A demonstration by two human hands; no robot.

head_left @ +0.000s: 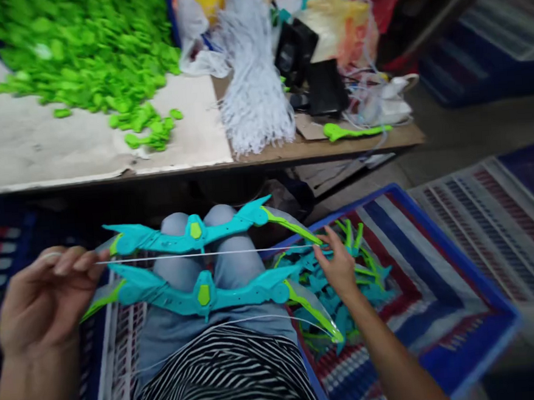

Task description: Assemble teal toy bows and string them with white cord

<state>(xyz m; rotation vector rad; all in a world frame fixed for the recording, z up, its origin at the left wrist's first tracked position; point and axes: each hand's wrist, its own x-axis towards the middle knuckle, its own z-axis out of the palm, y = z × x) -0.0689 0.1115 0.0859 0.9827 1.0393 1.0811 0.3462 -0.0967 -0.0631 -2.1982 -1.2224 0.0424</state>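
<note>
Two toy bows, turquoise with lime-green limbs, lie across my lap. A white string (pixel 245 251) is stretched straight along the farther bow (pixel 218 231). My left hand (pixel 49 294) pinches the string's left end, its fingers covering that bow's left tip. At the other end my right hand (pixel 338 262) has thumb and fingers closed on the string beside the right limb tip. The nearer bow (pixel 241 290) rests closer to my body, with its own string (pixel 257 317) hanging in a loose curve. Its left tip runs behind my left hand.
To my right, a blue crate (pixel 439 310) with striped sides holds several more turquoise-and-green bows (pixel 337 286). On the bench (pixel 193 126) ahead are a heap of green plastic pieces (pixel 101 53), a bundle of white strings (pixel 253 73), a green limb piece (pixel 353 131) and black boxes.
</note>
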